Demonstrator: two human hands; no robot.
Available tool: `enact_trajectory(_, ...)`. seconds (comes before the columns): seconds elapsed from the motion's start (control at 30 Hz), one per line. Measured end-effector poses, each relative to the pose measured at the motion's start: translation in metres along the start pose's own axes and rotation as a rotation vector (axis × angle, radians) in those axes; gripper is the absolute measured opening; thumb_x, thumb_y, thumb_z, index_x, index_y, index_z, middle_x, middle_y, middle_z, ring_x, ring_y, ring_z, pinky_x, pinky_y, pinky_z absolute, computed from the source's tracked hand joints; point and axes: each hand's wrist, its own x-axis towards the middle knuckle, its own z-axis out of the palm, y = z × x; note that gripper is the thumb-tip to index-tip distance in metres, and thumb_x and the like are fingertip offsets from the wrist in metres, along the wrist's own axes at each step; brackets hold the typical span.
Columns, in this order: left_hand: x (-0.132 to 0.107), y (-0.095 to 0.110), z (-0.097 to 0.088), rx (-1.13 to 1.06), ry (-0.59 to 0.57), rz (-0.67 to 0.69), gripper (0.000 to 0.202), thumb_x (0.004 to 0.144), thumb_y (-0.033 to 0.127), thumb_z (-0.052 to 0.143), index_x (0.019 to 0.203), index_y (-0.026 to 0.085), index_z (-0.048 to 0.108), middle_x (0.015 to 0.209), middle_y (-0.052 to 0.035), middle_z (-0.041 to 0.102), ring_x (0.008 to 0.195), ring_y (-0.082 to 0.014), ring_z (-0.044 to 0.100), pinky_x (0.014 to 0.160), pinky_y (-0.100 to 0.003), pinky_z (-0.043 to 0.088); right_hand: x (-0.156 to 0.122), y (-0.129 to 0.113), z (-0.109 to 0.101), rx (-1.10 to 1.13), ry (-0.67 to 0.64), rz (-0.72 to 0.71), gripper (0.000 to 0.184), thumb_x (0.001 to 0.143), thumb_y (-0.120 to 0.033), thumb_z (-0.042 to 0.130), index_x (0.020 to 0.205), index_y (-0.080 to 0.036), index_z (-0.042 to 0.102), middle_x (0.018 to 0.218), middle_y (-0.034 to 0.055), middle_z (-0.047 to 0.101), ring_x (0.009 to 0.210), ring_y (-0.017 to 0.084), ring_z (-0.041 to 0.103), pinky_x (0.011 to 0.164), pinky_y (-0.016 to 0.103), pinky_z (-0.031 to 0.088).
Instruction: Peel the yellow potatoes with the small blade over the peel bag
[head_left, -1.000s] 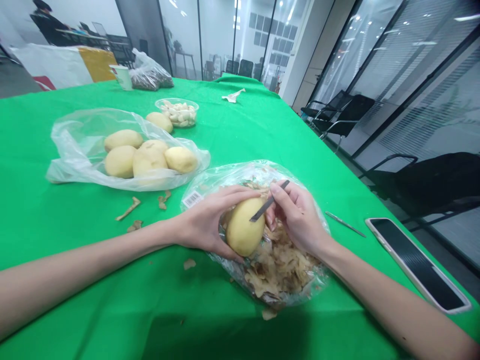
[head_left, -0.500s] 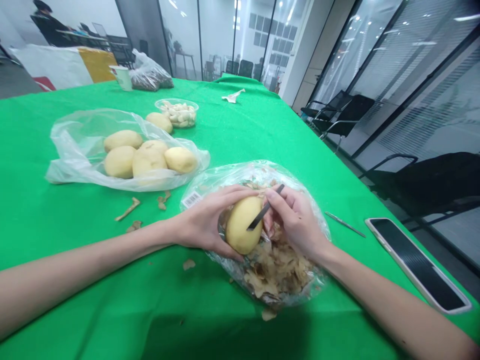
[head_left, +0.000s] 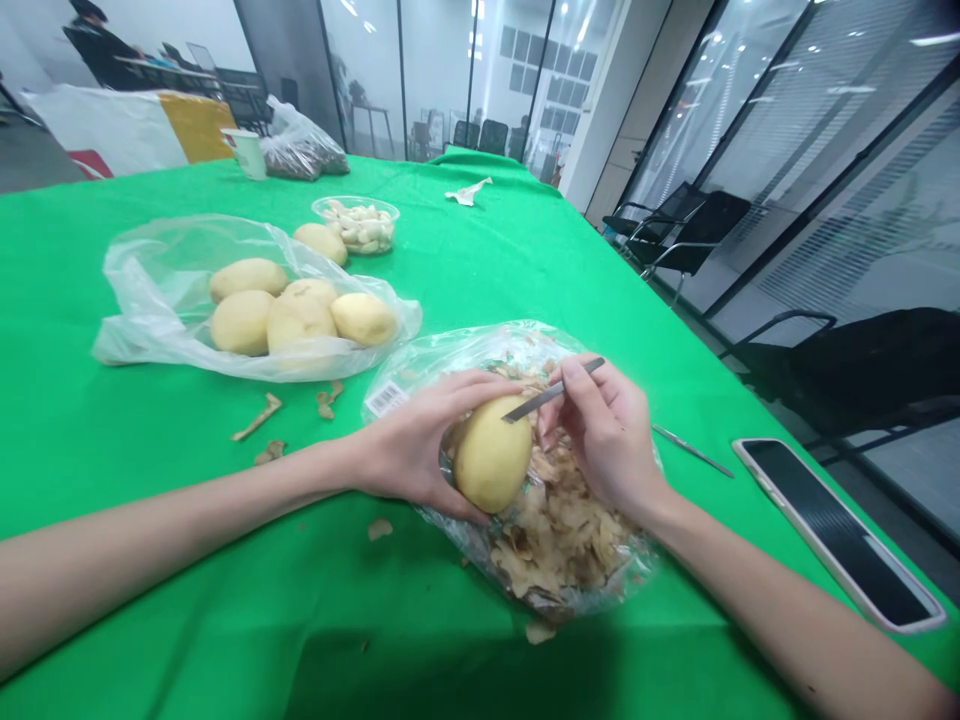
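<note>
My left hand [head_left: 412, 445] is wrapped round a peeled yellow potato [head_left: 491, 460], holding it over a clear plastic bag of brown peelings [head_left: 559, 530]. My right hand [head_left: 611, 435] pinches a thin metal blade [head_left: 551, 392], whose tip rests at the top of the potato. Both hands hover just above the bag on the green table [head_left: 487, 250].
Another clear bag [head_left: 150, 290] with several peeled potatoes lies at the left. A plastic bowl of pale pieces [head_left: 360, 222] stands behind it. A second thin metal tool [head_left: 691, 449] and a phone [head_left: 836, 530] lie at the right. Loose peel scraps [head_left: 259, 415] dot the cloth. Chairs stand beyond the table's right edge.
The blade slid down the potato's side, then came back up to its top and now lies flatter. My left hand has kept the potato almost still.
</note>
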Motion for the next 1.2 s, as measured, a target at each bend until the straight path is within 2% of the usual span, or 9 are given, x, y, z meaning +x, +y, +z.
enact_trajectory(0.4,0.0,0.001,0.001,-0.021,-0.016,0.006,0.101,0.058,0.042,0.088,0.144,0.023,0.038,0.133,-0.0149,0.05,0.123,-0.0328,0.049,0.104,-0.048,0.043,0.001,-0.007,0.003,-0.142,0.007,-0.016,0.024,0.091,-0.04,0.06,0.079,-0.02,0.054,0.05,-0.0054,0.061,0.039,0.01,0.056,0.041,0.021,0.048)
enact_trajectory(0.9,0.0,0.001,0.001,-0.024,-0.033,-0.007,0.104,0.058,0.043,0.087,0.146,0.025,0.037,0.139,-0.0161,0.048,0.127,-0.035,0.046,0.108,-0.051,0.04,0.005,-0.009,0.002,-0.151,-0.051,0.065,0.028,0.09,-0.042,0.06,0.075,-0.018,0.055,0.049,-0.0045,0.06,0.038,0.008,0.054,0.04,0.02,0.046)
enact_trajectory(1.07,0.0,0.0,0.0,-0.023,-0.036,-0.033,0.104,0.056,0.045,0.087,0.145,0.022,0.039,0.14,-0.0167,0.048,0.128,-0.0362,0.046,0.108,-0.052,0.04,0.002,-0.012,0.005,-0.198,-0.103,0.077,0.031,0.089,-0.044,0.061,0.072,-0.019,0.053,0.045,-0.0049,0.058,0.035,0.008,0.052,0.037,0.02,0.044)
enact_trajectory(1.2,0.0,-0.001,0.0,-0.017,-0.048,-0.053,0.105,0.056,0.048,0.087,0.145,0.022,0.04,0.141,-0.0168,0.048,0.129,-0.0366,0.046,0.109,-0.053,0.038,0.0,-0.01,0.005,-0.146,-0.088,0.09,0.029,0.089,-0.042,0.061,0.074,-0.019,0.054,0.046,-0.005,0.059,0.034,0.008,0.052,0.036,0.019,0.043)
